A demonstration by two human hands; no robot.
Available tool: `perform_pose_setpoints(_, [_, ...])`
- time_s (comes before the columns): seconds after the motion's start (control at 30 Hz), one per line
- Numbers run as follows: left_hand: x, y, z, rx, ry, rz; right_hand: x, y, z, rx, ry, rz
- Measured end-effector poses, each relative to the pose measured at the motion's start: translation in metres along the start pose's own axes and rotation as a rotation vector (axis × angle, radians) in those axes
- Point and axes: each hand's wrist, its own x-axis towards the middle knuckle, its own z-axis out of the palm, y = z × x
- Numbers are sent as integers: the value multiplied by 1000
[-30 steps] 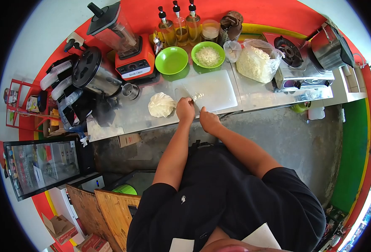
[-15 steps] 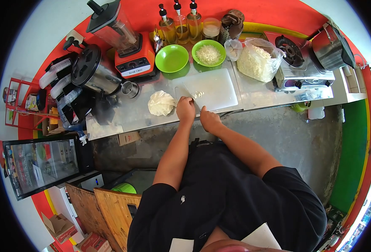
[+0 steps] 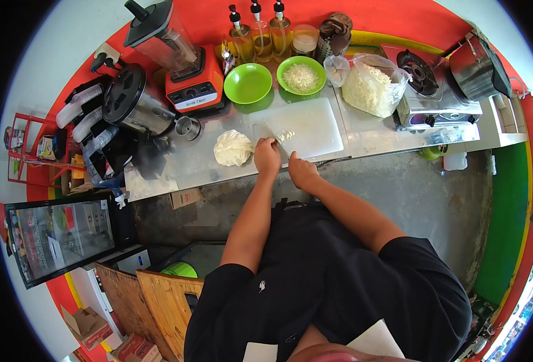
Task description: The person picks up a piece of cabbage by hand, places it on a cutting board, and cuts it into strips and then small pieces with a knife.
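My right hand (image 3: 304, 173) is closed at the near edge of the white cutting board (image 3: 318, 127), around the handle of a knife (image 3: 277, 134). The knife's blade slants away to the left over the board. Beside it, my left hand (image 3: 268, 157) is closed at the board's left near corner; whatever its fingers hold is hidden. Small pale chopped pieces (image 3: 286, 136) lie on the board right of the blade. A pale, wrinkled, cabbage-like lump (image 3: 233, 148) rests on the steel counter left of my left hand.
Behind the board stand a green bowl (image 3: 248, 84) and another green bowl (image 3: 318, 88) holding pale shreds. A clear bag (image 3: 369, 93) of shreds sits right, before a gas stove (image 3: 438, 111). An orange blender (image 3: 194, 87), a metal cup (image 3: 187, 128) and pump bottles (image 3: 260, 39) are also there.
Both hands and the knife keep almost the same place. The pale pieces beside the blade look slightly more spread out. The whole view has shifted very slightly.
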Motion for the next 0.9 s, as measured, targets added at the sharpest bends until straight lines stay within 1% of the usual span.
perform_pose_setpoints(0.2, [0,-1,-3,-21,-7,33,21,-3,-10,97,27,-11])
perform_pose_setpoints(0.27, [0,-3,0,-36,53,68,18,-2,-10,88,-1,11])
perform_pose_setpoints(0.37, [-1,-7,2,-61,43,77,0,-1,-10,22,-14,-23])
perform_pose_setpoints(0.5, [-1,-2,-2,-38,38,85,3,0,0,46,8,9])
perform_pose_setpoints(0.57, [-1,-2,-1,-45,58,112,9,-1,-4,19,18,-44])
perform_pose_setpoints(0.7, [-2,1,-7,-47,5,122,17,-6,-10,80,30,-11])
perform_pose_setpoints(0.77, [0,1,-8,-37,-14,108,10,-8,-17,60,-14,-12])
perform_pose_setpoints(0.9, [0,0,-4,-41,2,106,8,-5,-3,120,-12,54])
